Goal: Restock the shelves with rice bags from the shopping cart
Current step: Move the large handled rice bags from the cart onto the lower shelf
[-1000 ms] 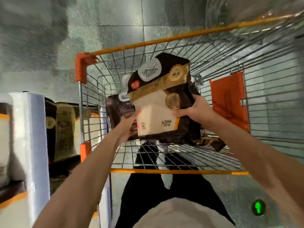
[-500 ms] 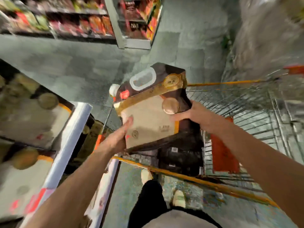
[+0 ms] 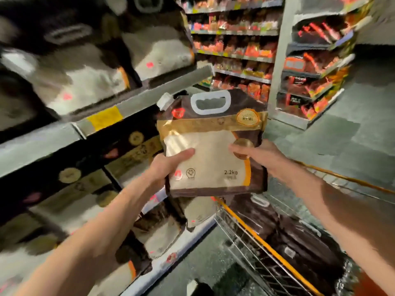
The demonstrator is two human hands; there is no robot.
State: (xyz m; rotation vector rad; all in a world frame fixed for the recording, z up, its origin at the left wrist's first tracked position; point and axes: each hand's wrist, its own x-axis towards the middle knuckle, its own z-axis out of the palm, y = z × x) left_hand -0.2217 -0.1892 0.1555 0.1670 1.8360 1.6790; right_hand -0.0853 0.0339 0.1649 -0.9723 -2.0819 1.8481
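Observation:
I hold a brown, gold and cream rice bag (image 3: pixel 210 146) marked 2.2kg upright in mid-air, its white handle on top. My left hand (image 3: pixel 168 165) grips its left edge and my right hand (image 3: pixel 258 155) grips its right edge. The bag hangs beside the shelves (image 3: pixel 136 99) on the left, which carry similar rice bags on several levels. Below and to the right stands the shopping cart (image 3: pixel 265 248) with an orange rim, and more dark rice bags (image 3: pixel 295 238) lie inside it.
Across the grey floor aisle (image 3: pixel 342 133), further shelving (image 3: pixel 275 60) holds red and orange packets. A yellow price tag (image 3: pixel 104 118) sits on the near shelf edge. The left shelves look blurred.
The bag has been lifted out of the cart and carried up and left toward the shelves. My view has swung from the cart up to the shelving.

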